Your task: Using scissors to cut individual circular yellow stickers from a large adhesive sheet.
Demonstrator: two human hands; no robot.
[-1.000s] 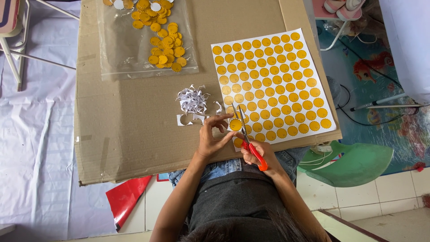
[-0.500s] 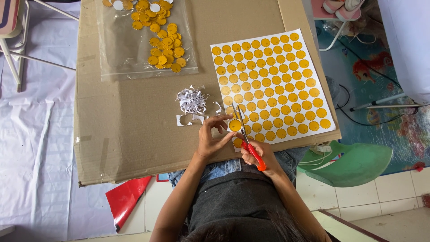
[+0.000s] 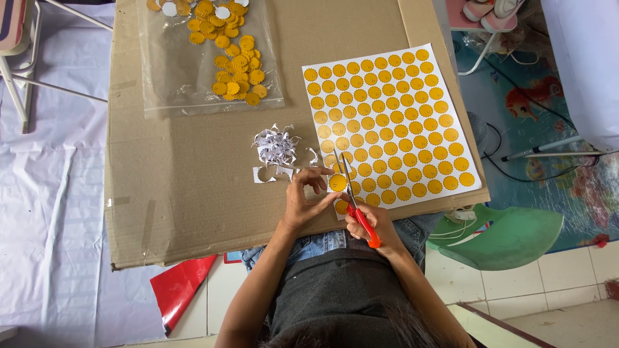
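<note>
**Trimming a yellow disc at the sheet's near corner**

I take the printed sheet as my landmark. At its near corner my right hand grips red-handled scissors, grip closed round the handles, blades apart. My left hand pinches one scalloped yellow disc against the blades. I judge cutting is mid-way; next calls for turning the disc. Left of the sheet lie white scraps; beyond, a bag of cut discs.

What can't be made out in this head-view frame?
- Right hand: fingers in the scissors handles, hidden by the hand itself.
- Yellow disc at the left hand: cut line too small.
- Plastic bag: top cut off by the frame edge.
</note>
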